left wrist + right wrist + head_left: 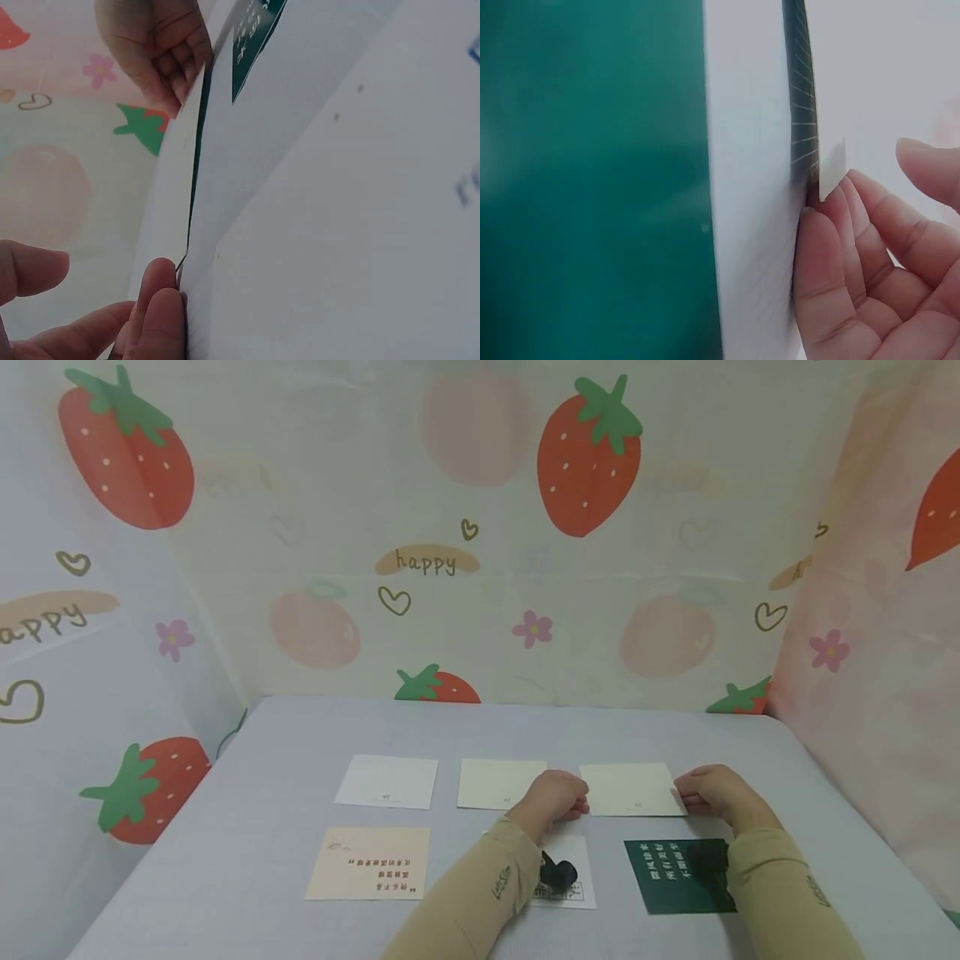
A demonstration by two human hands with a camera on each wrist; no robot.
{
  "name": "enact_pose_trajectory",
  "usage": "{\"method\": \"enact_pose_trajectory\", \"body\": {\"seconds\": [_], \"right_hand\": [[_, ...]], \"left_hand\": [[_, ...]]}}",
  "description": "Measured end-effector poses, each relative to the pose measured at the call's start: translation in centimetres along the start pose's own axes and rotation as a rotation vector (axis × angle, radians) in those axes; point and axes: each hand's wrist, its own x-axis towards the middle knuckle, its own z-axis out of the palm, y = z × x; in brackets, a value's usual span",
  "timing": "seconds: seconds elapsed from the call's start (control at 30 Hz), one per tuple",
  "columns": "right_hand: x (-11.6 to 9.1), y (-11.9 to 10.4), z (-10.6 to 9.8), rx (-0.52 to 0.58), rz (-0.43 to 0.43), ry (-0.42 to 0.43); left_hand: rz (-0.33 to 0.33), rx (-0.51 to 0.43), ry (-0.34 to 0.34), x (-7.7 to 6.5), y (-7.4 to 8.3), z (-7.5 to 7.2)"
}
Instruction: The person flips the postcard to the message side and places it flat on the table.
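Observation:
At the right end of the far row is a cream card point(633, 789), its pale side up, with a small mark near the near edge. My left hand point(551, 797) is at its left edge; in the left wrist view the fingertips point(159, 289) touch the card's corner, the thumb raised apart. By the opposite edge is my right hand point(723, 793). The right wrist view shows its fingertips point(821, 247) at the corner, partly beneath it, with the thumb off the card. The card's underside point(802, 112) looks dark with fine pale lines.
A white card point(386, 781) and another cream card point(495, 781) lie left in the far row. Nearer are a beige card with red writing point(367, 860), a white printed card point(577, 856) partly behind my left sleeve, and a dark green card point(660, 881) partly behind my right sleeve.

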Motion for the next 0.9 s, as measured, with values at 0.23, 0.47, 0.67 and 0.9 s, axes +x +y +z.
{"method": "enact_pose_trajectory", "body": {"seconds": [0.23, 0.47, 0.67, 0.9], "right_hand": [[0.1, -0.1, -0.1, -0.016, 0.021, 0.009], [-0.3, -0.9, -0.2, -0.046, 0.012, -0.005], [-0.9, -1.6, -0.3, -0.049, -0.023, -0.033], [-1.7, -2.0, -0.4, -0.112, -0.047, -0.044]], "left_hand": [[0.021, -0.045, -0.017, 0.0, -0.2, -0.2], [0.005, -0.082, -0.029, 0.1, 0.0, -0.5], [0.029, -0.11, -0.064, -0.1, 0.3, -0.9], [0.057, -0.168, -0.109, -0.1, 0.4, -1.8]]}}
